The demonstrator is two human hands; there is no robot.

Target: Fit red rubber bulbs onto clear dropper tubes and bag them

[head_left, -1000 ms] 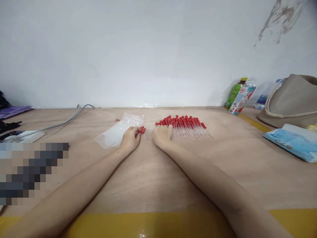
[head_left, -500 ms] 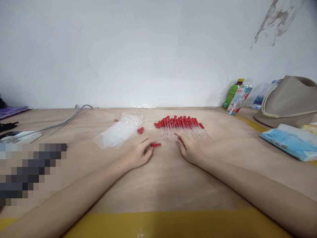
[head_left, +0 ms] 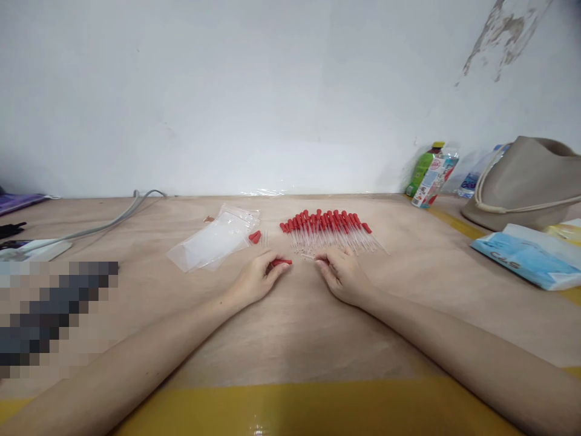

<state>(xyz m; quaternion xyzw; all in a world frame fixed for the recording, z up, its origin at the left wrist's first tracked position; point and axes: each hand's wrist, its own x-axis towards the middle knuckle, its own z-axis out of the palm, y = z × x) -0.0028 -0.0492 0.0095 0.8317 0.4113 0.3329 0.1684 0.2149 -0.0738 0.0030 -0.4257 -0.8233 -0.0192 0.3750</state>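
My left hand (head_left: pixel 258 277) is closed, pinching a red rubber dropper bulb (head_left: pixel 285 262) between thumb and fingers. Facing it, my right hand (head_left: pixel 342 277) pinches a thin clear glass tube (head_left: pixel 308 257) whose end points left towards the bulb; a gap lies between them. Just behind my right hand is a row of droppers (head_left: pixel 325 223) with red bulbs at the far side and clear tubes towards me. Loose red bulbs (head_left: pixel 255 237) and several thin clear tubes (head_left: pixel 265 238) lie beyond my left hand.
Clear plastic zip bags (head_left: pixel 211 242) lie left of the loose bulbs. A grey cable (head_left: pixel 106 225) crosses the left. At right are bottles (head_left: pixel 429 175), a beige hat (head_left: pixel 521 181) and a blue tissue pack (head_left: pixel 521 257). Yellow tape (head_left: pixel 272 409) runs along the front edge.
My right hand has brought its fingers together on a glass tube and drawn it slightly towards me. My left hand's thumb has closed further over the red bulb.
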